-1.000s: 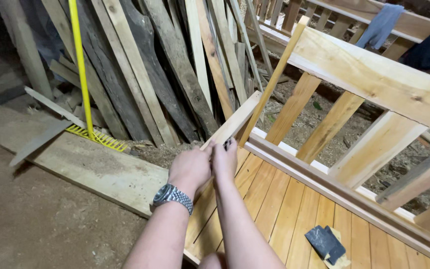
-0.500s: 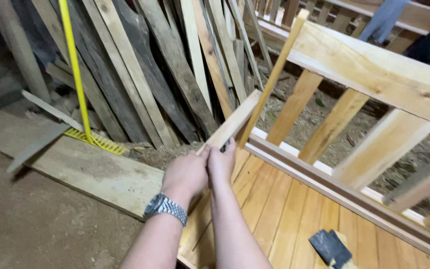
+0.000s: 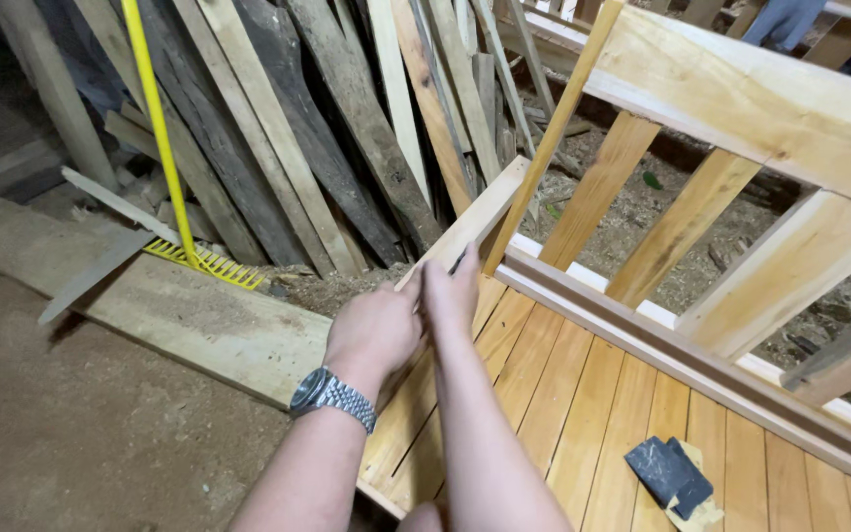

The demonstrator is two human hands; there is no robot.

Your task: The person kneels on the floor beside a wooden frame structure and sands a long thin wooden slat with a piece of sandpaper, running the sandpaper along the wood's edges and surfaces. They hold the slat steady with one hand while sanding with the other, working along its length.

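both the left hand (image 3: 374,333) and right hand (image 3: 450,291) close their fingers around the pale wooden slat (image 3: 480,219) at frame centre, its long axis running up-right away from them.

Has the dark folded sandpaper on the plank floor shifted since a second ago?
No. The dark folded sandpaper lies on the same light floor planks, equally far below the bottom rail; only the camera moved.
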